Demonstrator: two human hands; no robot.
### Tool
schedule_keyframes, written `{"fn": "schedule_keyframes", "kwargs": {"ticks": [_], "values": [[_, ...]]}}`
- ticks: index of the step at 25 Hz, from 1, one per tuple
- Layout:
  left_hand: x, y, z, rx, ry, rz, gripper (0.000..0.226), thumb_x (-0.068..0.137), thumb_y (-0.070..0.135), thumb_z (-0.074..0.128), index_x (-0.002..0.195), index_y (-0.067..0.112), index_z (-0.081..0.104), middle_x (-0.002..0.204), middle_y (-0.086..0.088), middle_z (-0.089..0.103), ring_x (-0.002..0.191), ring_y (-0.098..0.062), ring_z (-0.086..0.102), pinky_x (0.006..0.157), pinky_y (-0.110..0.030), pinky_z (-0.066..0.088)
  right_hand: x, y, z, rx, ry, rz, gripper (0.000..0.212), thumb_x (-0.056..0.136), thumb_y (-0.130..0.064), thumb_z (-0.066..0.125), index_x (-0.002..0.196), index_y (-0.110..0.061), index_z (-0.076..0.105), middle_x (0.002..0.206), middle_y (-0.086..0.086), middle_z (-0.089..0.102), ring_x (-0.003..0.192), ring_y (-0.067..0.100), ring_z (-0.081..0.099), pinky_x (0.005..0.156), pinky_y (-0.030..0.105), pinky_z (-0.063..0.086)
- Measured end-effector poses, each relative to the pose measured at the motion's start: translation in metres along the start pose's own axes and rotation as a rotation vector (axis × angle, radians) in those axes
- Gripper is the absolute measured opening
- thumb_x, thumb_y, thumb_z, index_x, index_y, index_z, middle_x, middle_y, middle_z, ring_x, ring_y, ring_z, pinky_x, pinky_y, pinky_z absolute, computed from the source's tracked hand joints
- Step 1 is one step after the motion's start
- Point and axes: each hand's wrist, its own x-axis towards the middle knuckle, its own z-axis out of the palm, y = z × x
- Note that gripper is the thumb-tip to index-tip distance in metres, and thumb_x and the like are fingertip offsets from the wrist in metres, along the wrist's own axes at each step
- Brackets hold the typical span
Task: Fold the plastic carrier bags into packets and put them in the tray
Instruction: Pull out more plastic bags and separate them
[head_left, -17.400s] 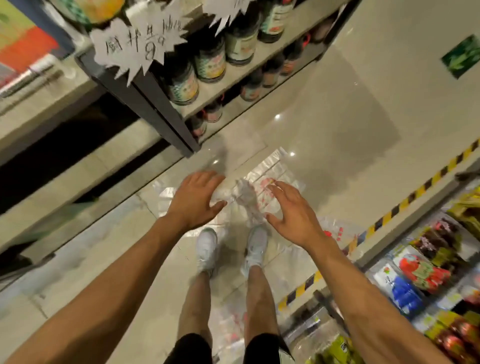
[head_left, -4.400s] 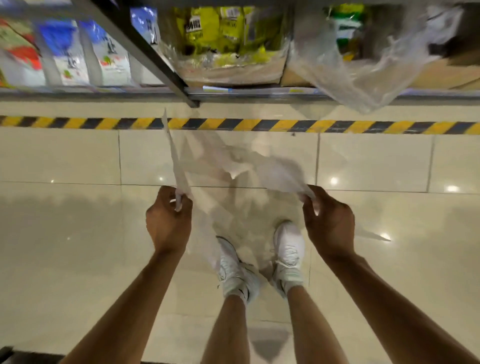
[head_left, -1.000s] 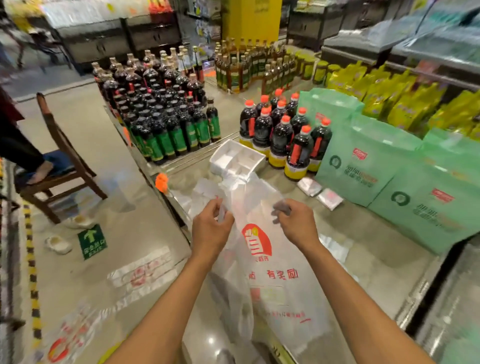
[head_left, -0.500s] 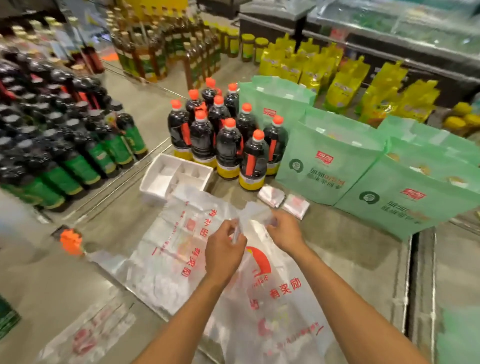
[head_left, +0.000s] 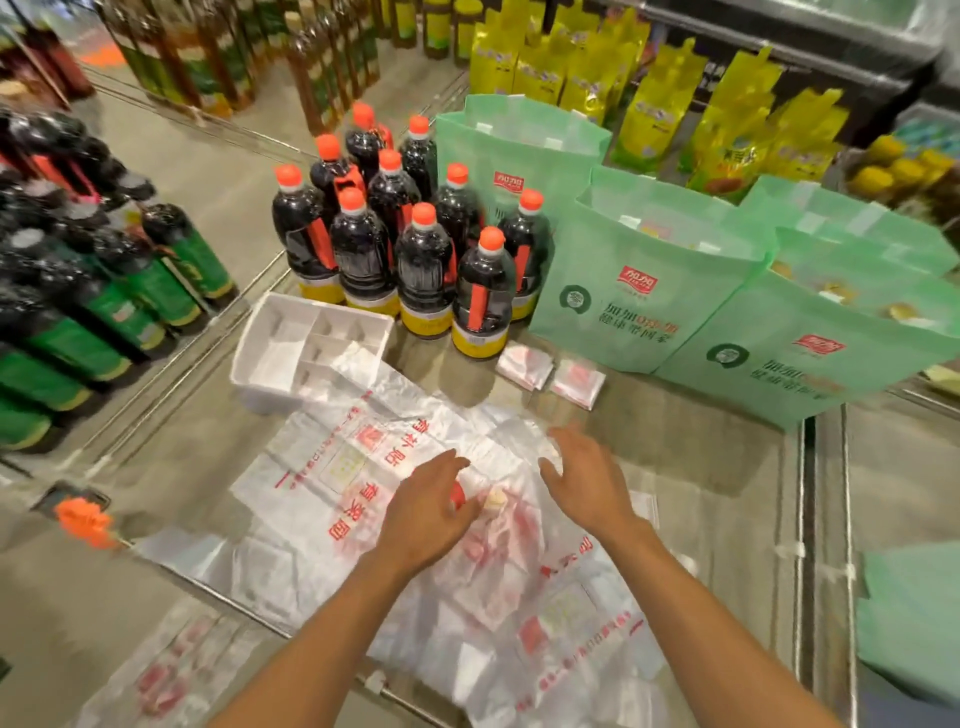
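Observation:
A clear plastic carrier bag with red print lies spread over the low shelf top, and a second bag overlaps it nearer me. My left hand presses flat on the bags with straight fingers. To its right, my right hand is open with spread fingers just above or on the plastic. The white divided tray stands behind the bags at the left, one bag's edge draped over its corner. Two folded bag packets lie on the shelf by the bottles.
Dark sauce bottles with orange caps stand behind the tray. Green tote bags line the back right. Green-labelled bottles fill the left shelf. Another plastic bag lies on the floor at the lower left.
Both hands let go of the bag's top edge they were pinching. The bag now lies on the shelf and both hands are flat over it.

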Motion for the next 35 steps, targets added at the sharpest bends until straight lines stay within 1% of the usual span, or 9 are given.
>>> {"fn": "schedule_keyframes", "kwargs": {"ticks": [2,6,13,17,21,24,31,33,35], "values": [[-0.011,-0.005,-0.003,0.089,-0.013,-0.002,0.071,0.089,0.063,0.045,0.150,0.027,0.046,0.160,-0.002,0.039,0.147,-0.023,0.037,0.116,-0.039,0.033,-0.018,-0.002,0.008,-0.016,0.003,-0.050,0.050,0.100,-0.036,0.058,0.145,-0.015,0.051,0.146,0.006,0.054,0.134,0.028,0.051,0.107,0.043,0.042],[-0.041,-0.005,-0.004,0.170,0.071,-0.005,0.071,0.090,0.065,0.040,0.149,0.024,0.048,0.156,-0.003,0.046,0.141,-0.026,0.045,0.111,-0.040,0.039,-0.046,-0.005,0.021,-0.014,0.037,-0.144,0.054,0.099,-0.041,0.059,0.145,-0.016,0.051,0.150,0.006,0.051,0.139,0.028,0.047,0.110,0.044,0.040],[-0.090,-0.003,-0.003,0.194,0.157,-0.087,0.069,0.092,0.064,0.049,0.152,0.028,0.044,0.159,-0.002,0.042,0.144,-0.025,0.042,0.116,-0.042,0.035,-0.078,-0.014,0.029,-0.013,0.059,-0.266,0.055,0.097,-0.044,0.057,0.145,-0.019,0.050,0.152,0.004,0.050,0.139,0.026,0.047,0.111,0.044,0.043],[-0.125,-0.012,-0.007,0.174,0.208,-0.161,0.072,0.091,0.066,0.045,0.152,0.029,0.042,0.159,-0.003,0.043,0.146,-0.025,0.039,0.118,-0.042,0.032,-0.086,-0.029,0.037,0.004,0.040,-0.307,0.059,0.098,-0.049,0.056,0.149,-0.023,0.046,0.155,0.001,0.047,0.143,0.024,0.042,0.116,0.043,0.038],[-0.170,-0.032,-0.017,0.157,0.293,-0.270,0.069,0.094,0.061,0.051,0.154,0.027,0.041,0.160,0.000,0.040,0.147,-0.022,0.035,0.118,-0.038,0.025,-0.093,-0.072,0.049,-0.021,0.027,-0.463,0.056,0.096,-0.044,0.059,0.146,-0.019,0.049,0.149,0.006,0.053,0.137,0.030,0.048,0.111,0.046,0.042],[-0.208,-0.052,-0.025,0.121,0.369,-0.358,0.070,0.093,0.060,0.049,0.154,0.026,0.043,0.160,0.000,0.039,0.148,-0.022,0.034,0.120,-0.038,0.022,-0.102,-0.113,0.065,-0.016,0.007,-0.584,0.056,0.096,-0.041,0.062,0.145,-0.017,0.052,0.148,0.009,0.054,0.137,0.032,0.049,0.111,0.047,0.043],[-0.306,-0.123,-0.061,0.055,0.536,-0.534,0.071,0.091,0.063,0.044,0.150,0.024,0.048,0.152,-0.002,0.050,0.141,-0.023,0.044,0.116,-0.041,0.035,-0.124,-0.235,0.106,-0.013,-0.051,-0.858,0.052,0.096,-0.036,0.065,0.143,-0.016,0.055,0.147,0.008,0.055,0.137,0.029,0.050,0.111,0.046,0.043],[-0.336,-0.149,-0.073,0.056,0.592,-0.606,0.066,0.091,0.058,0.051,0.147,0.022,0.051,0.150,-0.001,0.052,0.139,-0.023,0.046,0.113,-0.038,0.035,-0.130,-0.276,0.122,-0.014,-0.084,-0.942,0.051,0.094,-0.033,0.066,0.140,-0.015,0.056,0.144,0.009,0.057,0.133,0.031,0.052,0.107,0.046,0.045],[-0.365,-0.174,-0.084,0.049,0.616,-0.653,0.069,0.090,0.061,0.044,0.145,0.021,0.052,0.149,-0.002,0.053,0.137,-0.025,0.047,0.111,-0.037,0.035,-0.138,-0.318,0.136,-0.008,-0.124,-1.021,0.050,0.091,-0.031,0.067,0.137,-0.015,0.057,0.139,0.008,0.058,0.127,0.032,0.055,0.102,0.044,0.048]]}}
